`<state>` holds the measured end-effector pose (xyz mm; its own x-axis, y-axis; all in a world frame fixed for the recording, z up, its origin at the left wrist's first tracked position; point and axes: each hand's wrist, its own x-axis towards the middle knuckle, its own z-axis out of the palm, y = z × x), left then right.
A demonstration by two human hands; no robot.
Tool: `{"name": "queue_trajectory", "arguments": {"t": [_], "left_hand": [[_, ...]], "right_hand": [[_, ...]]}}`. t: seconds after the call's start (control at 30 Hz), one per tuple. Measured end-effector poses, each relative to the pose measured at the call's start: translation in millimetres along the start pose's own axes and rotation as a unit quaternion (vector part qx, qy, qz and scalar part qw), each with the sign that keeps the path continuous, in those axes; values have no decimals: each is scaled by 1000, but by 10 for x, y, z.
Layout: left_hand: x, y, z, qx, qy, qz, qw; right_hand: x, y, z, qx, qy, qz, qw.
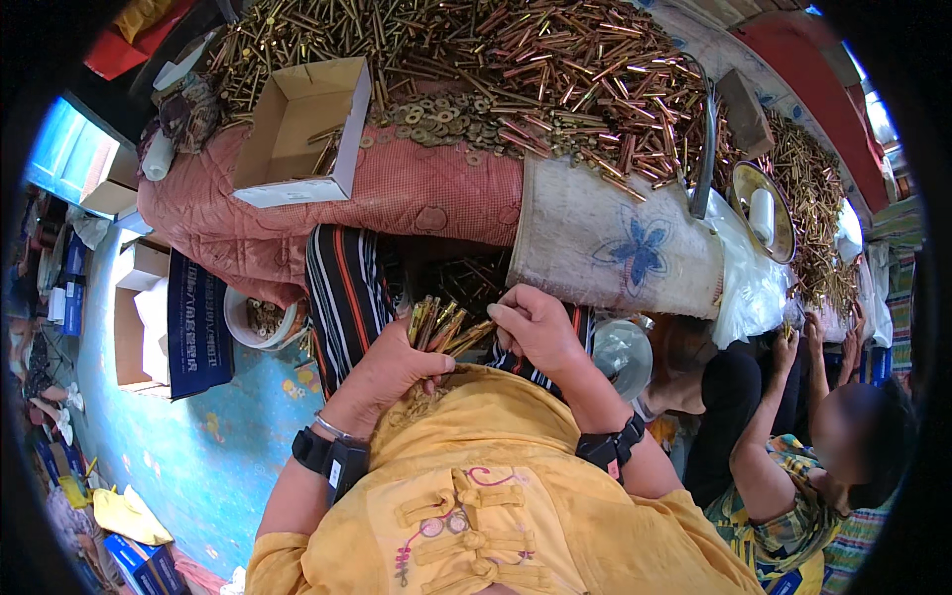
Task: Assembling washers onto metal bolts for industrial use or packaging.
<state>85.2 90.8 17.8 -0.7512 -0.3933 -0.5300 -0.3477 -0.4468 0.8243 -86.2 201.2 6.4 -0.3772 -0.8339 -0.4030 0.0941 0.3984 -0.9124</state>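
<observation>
My left hand (392,364) is closed around a bundle of slim, golden metal rods (441,325) that look like bolts, held over my lap. Their ends fan out above my fingers. My right hand (543,332) is just to the right, with thumb and fingers pinched at the ends of some of these rods. Beyond both hands, a large heap of similar golden and coppery rods (595,74) covers the work surface. Flat metal washers (441,121) lie along the heap's near edge.
An open cardboard box (300,134) holding a few rods stands on the pink quilted cover (426,188). A curved metal handle (706,149) rises at the right, beside a round dish (762,211). A bucket (260,319) sits by my left leg. Another person (793,476) works at the right.
</observation>
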Motion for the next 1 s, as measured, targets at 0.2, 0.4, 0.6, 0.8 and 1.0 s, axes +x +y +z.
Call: {"name": "queue_trajectory", "arguments": {"t": [0.2,0.4,0.6,0.8,1.0], "left_hand": [[38,-49,-22,-2,1,-7,1000],[81,-48,-41,-22,-4,8,1000],[41,-52,-34,-19,-6,-8,1000],[122,-170,-74,-30,-10,10,999],[112,-104,-82,-8,-5,0,1000]], "right_hand": [[74,177,-23,33,2,-61,998],[113,112,-2,17,9,-21,1000],[152,174,7,-8,20,-46,999],[84,149,18,49,8,-47,998],[137,92,34,3,7,-26,1000]]}}
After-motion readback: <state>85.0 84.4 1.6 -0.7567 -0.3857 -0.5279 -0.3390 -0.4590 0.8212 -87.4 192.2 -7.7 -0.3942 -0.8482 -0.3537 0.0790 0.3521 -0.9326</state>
